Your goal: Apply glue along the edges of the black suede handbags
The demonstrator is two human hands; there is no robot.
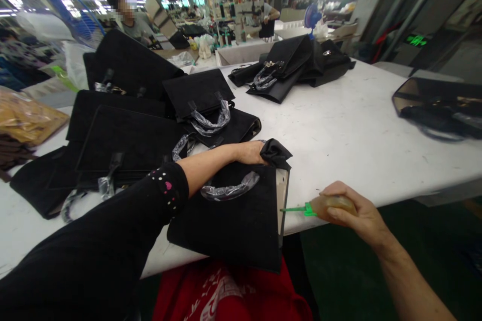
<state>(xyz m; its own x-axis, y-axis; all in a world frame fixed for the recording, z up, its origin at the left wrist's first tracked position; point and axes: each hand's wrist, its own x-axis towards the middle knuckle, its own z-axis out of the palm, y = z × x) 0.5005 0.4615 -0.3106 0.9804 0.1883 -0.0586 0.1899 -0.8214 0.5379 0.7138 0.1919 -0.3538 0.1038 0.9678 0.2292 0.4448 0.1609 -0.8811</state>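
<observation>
A black handbag [229, 225] lies at the table's front edge, its looped handle [231, 190] wrapped in clear plastic. My left hand [251, 153] reaches across the bag and grips bunched black fabric [276, 153] at its far right corner; the fingertips are partly hidden. Along the bag's right side a pale inner strip [280, 195] shows. My right hand [352, 210] is closed around a squeeze bottle [333, 205] of amber liquid with a green nozzle. The nozzle's thin tip points left, at the pale strip; whether it touches cannot be made out.
Several black handbags [128, 140] are heaped on the left of the white table [339, 145]. More black bags [289, 65] lie at the back, and another bag [440, 105] at the right. A blue fan [64, 10] stands back left. Other people [131, 25] are in the background.
</observation>
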